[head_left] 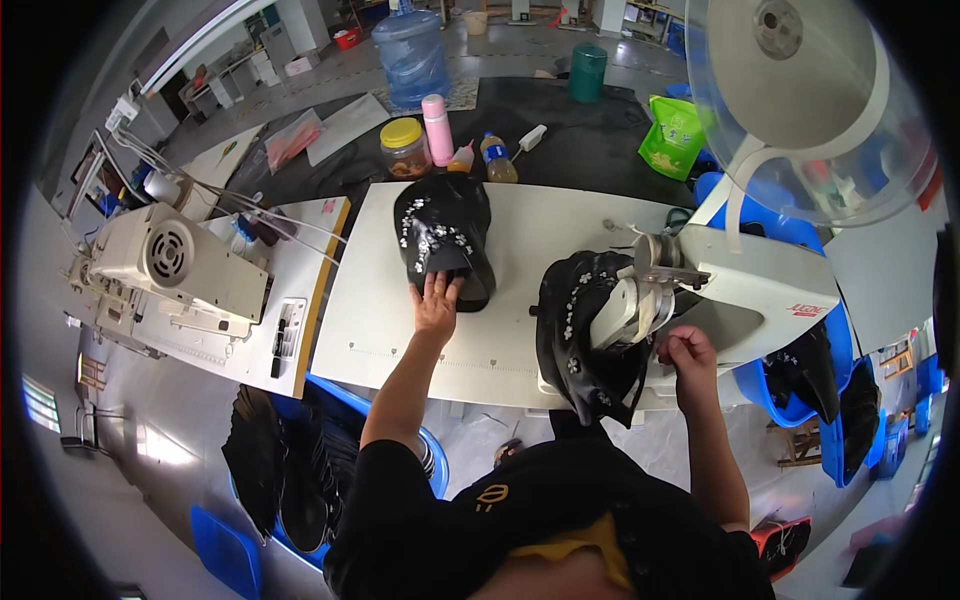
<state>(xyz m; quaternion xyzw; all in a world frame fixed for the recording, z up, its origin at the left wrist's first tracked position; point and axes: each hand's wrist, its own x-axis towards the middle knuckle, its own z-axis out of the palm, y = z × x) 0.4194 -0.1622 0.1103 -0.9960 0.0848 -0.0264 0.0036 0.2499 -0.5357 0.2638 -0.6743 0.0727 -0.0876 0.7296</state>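
On the white sewing table, a black glossy piece (468,213) with white flower decoration stands up, its hollow end toward me. My left hand (435,306) reaches to its near edge, fingers extended and apart, fingertips touching the dark material. A second black flowered piece (567,330) drapes around the sewing machine's narrow arm (615,315) and hangs over the table's front edge. Just right of the machine head, my right hand (690,347) is closed with curled, pinching fingers. Whatever it may hold is too small to make out.
A second sewing machine (165,260) stands left. Behind the table are a pink bottle (437,130), a yellow-lidded jar (404,148), a drink bottle (498,160) and a water jug (412,60). Blue tubs (785,385) with black pieces flank me. A clear-rimmed fan (810,90) hangs upper right.
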